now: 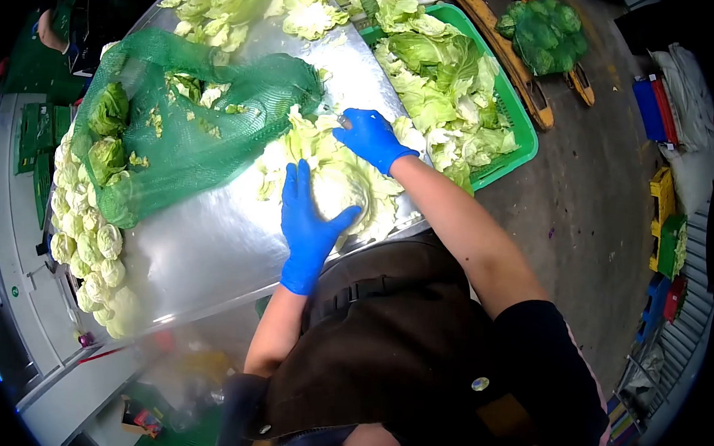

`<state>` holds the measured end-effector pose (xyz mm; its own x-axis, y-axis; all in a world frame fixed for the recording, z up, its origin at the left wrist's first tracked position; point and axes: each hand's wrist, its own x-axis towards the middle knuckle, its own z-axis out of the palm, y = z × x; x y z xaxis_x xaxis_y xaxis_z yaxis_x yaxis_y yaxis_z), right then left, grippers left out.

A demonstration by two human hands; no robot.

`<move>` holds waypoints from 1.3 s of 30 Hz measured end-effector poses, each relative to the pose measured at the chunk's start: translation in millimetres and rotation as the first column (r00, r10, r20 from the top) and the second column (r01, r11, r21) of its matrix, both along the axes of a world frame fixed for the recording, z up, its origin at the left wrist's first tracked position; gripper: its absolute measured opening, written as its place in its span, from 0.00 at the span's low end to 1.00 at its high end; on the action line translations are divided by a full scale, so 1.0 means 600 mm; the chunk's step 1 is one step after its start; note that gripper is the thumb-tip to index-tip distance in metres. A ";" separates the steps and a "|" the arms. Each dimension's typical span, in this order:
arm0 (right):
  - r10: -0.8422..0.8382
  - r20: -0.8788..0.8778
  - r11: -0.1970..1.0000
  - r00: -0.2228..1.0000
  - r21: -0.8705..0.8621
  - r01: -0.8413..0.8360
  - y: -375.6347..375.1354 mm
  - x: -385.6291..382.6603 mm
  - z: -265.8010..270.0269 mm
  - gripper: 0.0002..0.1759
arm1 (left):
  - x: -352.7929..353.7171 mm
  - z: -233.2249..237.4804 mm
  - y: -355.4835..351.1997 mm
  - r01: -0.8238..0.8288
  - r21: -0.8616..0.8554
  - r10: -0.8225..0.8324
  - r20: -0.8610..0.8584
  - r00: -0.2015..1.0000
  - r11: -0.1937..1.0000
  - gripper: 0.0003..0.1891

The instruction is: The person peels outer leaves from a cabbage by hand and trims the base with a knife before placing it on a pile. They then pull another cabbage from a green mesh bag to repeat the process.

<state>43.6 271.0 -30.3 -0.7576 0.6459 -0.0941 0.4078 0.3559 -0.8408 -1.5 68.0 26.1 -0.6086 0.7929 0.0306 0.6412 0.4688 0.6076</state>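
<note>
A pale green lettuce head (341,191), ringed by loose outer leaves, lies on the metal table near its front edge. My left hand (307,224), in a blue glove, rests against the head's left side with fingers stretched out and thumb apart. Above and to the right, my gloved right hand (375,141) has its fingers curled in at the leaves. Whatever those fingers hold is hidden. A green net bag (208,134) lies spread across the table to the left, with several lettuce heads (106,159) inside or under it.
Pale trimmed heads (89,245) are piled along the table's left edge. A green crate (525,139) full of leaves stands to the right. Loose leaves (223,10) cover the table's far end. Beyond the crate, a filled net sack (542,36) sits by a wooden pallet (503,57).
</note>
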 end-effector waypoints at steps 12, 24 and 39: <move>0.021 0.129 1.000 0.991 0.010 -0.023 -0.021 0.032 0.006 0.24 | 0.014 0.018 -0.091 -0.001 0.128 -0.027 0.219 0.975 0.992 0.58; 0.230 0.162 0.966 0.960 -0.162 -0.204 -0.050 0.071 0.041 0.49 | 0.031 0.027 -0.017 -0.087 -0.130 0.076 -0.087 0.993 0.988 0.57; 0.059 0.117 0.985 0.991 0.152 -0.077 -0.113 0.040 -0.010 0.34 | -0.066 -0.004 -0.130 -0.261 0.323 -0.020 0.662 0.749 0.910 0.45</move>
<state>67.3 202.9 -36.3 -0.7908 0.6064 -0.0830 0.4663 0.5091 -0.7234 -41.2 -10.0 24.0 -0.6813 0.7211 -0.1264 -0.0115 0.1620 0.9867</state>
